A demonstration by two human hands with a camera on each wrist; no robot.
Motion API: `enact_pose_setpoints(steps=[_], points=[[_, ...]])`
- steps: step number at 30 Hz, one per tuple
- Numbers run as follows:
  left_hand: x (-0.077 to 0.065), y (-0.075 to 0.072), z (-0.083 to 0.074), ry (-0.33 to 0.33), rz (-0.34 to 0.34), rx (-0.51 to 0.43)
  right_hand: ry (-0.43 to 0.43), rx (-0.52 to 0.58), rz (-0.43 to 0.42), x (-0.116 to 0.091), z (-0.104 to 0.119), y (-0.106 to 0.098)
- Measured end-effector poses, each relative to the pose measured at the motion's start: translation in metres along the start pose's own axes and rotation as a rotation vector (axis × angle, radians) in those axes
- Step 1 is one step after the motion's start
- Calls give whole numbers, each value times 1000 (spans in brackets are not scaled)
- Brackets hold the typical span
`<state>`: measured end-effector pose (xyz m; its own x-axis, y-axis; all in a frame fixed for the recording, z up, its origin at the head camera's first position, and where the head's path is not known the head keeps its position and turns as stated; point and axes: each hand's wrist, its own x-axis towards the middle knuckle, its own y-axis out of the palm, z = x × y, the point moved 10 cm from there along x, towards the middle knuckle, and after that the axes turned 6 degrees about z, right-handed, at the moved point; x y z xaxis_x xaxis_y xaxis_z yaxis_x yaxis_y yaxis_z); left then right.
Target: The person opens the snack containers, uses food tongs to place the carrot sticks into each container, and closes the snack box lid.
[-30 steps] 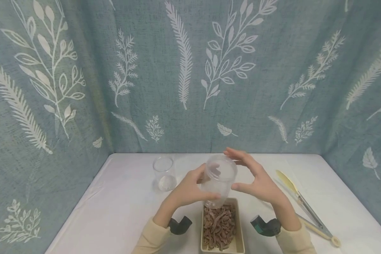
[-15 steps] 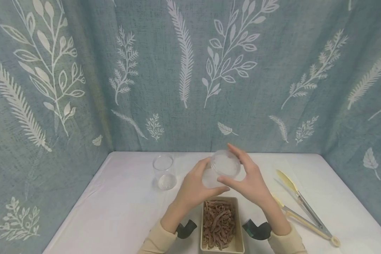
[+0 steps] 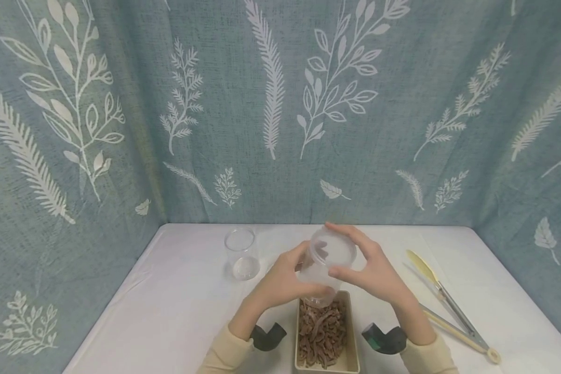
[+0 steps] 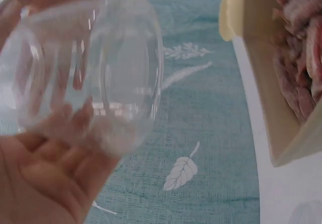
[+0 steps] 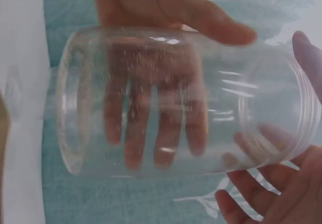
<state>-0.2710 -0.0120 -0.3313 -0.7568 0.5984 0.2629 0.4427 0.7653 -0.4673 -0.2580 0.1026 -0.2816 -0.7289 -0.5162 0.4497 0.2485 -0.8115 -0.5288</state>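
Note:
A clear plastic jar [image 3: 320, 278] is held tilted above the far end of a beige tray [image 3: 354, 332]. My left hand [image 3: 273, 283] grips its body; in the right wrist view the fingers show through the jar wall. My right hand [image 3: 376, 272] curves round the jar's top end, thumb and fingers at the edge of a cloudy, translucent lid [image 3: 335, 248]. Ridged rings show near that end in the right wrist view. No contents are visible inside the jar [image 5: 151, 98]. Brown-red strips of meat [image 3: 321, 335] lie in the tray below.
Another clear jar [image 3: 241, 254] stands open at the back left. Yellow-tipped tongs [image 3: 455, 306] lie spread on the right. A clear round edge shows on the table behind my left hand. A patterned curtain [image 3: 280, 114] borders the white table [image 3: 168, 311].
My right hand first had its thumb away from the jar, then closed on the lid. Both hands tipped the jar's top toward me half a second ago, and it has since tilted back.

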Motion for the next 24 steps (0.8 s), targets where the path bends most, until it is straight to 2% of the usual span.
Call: enact_pose_setpoints(steps=[4, 10, 15, 18, 20, 24], points=[[-2, 6, -3, 51, 123, -65, -68, 100, 86, -1, 8, 5], [-7, 21, -11, 138, 321, -203, -293, 263, 229, -4, 30, 13], [-10, 30, -16, 191, 425, -270, -398, 369, 312, -6, 40, 19], [-11, 31, -19, 222, 455, -275, -417, 392, 342, -7, 42, 22], [-11, 30, -20, 231, 449, -271, -427, 386, 343, -7, 43, 21], [-8, 20, -18, 217, 367, -251, -415, 305, 269, -6, 42, 12]])
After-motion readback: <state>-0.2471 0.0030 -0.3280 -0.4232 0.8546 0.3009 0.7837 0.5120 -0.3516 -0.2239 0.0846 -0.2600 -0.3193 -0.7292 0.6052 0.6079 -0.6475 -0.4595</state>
